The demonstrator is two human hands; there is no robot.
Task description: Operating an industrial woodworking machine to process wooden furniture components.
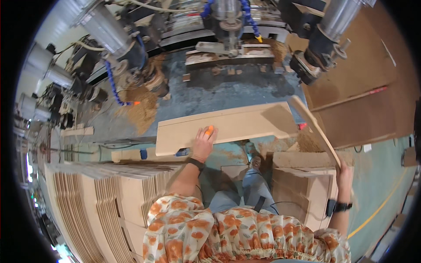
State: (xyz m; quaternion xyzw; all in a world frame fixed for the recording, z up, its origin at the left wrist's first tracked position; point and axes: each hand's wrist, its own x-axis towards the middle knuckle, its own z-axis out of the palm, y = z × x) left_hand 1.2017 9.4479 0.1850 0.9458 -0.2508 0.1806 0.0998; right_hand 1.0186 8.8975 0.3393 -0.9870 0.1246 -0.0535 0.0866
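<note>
A flat, light-brown wooden board with a notched near edge lies over the front of the blue-grey machine table. My left hand rests on its top face near the left end, fingers laid on the wood. Something small and orange is at those fingers; whether it is worn or held I cannot tell. Out to the right, my right hand grips the near end of a second wooden board, seen nearly edge-on and tilted. Its far end reaches the right end of the first board.
Tall stacks of cut panels stand at my left, and another stack at my right. Across the machine table are metal spindle heads, a clamp fixture, blue hoses and sawdust piles. Brown sheets lie far right.
</note>
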